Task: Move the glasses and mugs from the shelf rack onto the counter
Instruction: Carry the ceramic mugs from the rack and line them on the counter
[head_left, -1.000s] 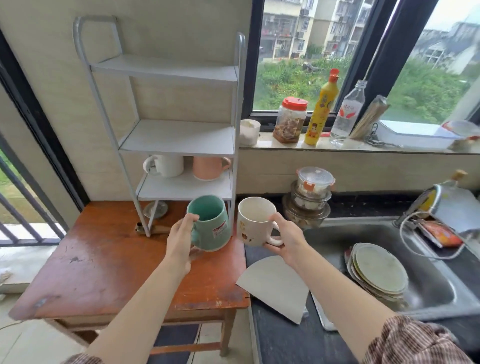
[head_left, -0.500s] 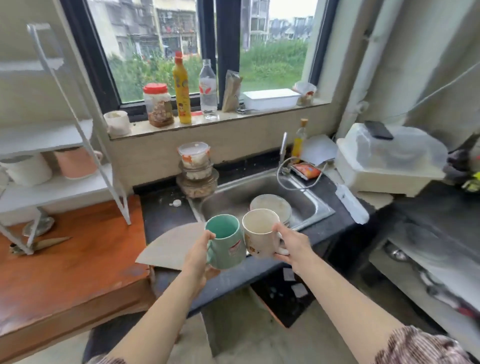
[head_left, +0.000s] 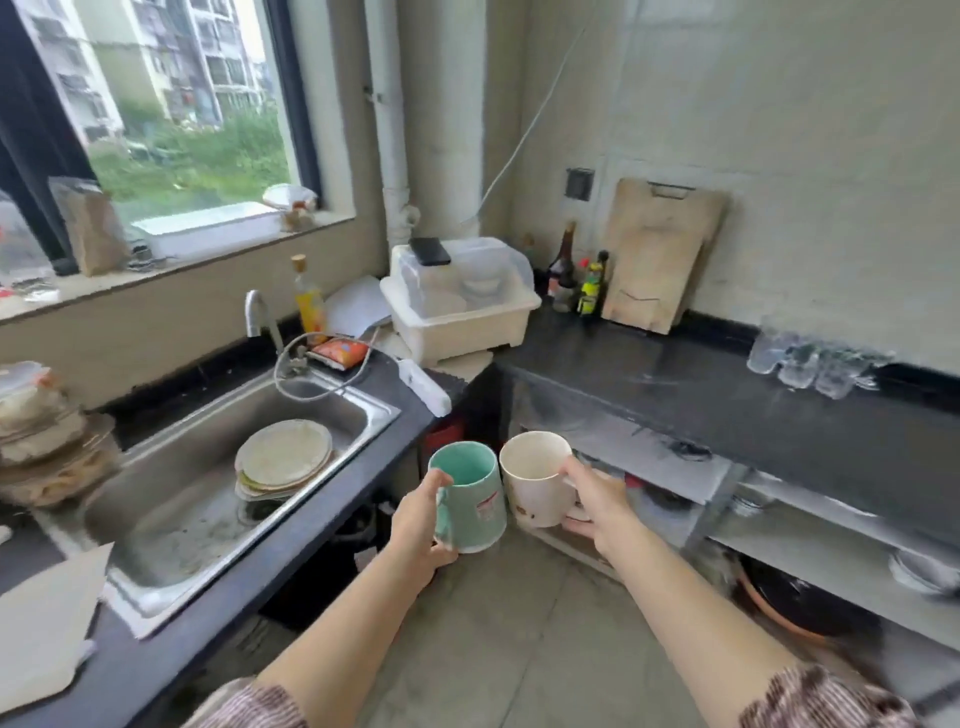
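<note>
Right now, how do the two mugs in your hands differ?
The green mug is teal with a small red-and-white label; the white mug is cream with small brown marks. The left hand holds the green mug, the right hand the white mug, by its handle. Both are upright, look empty, and are held in the air.

Single wide-angle view from head height, facing forward and steeply down into a kitchen corner. Nearest the lens, low at centre: left hand (head_left: 421, 525) gripping teal mug (head_left: 474, 501), right hand (head_left: 597, 499) gripping white mug (head_left: 535, 491). Farther left, sink (head_left: 182, 467). Farther right, dark counter (head_left: 727, 405). Upper left, window (head_left: 182, 104). Straight lines bowed toward the edges.
</note>
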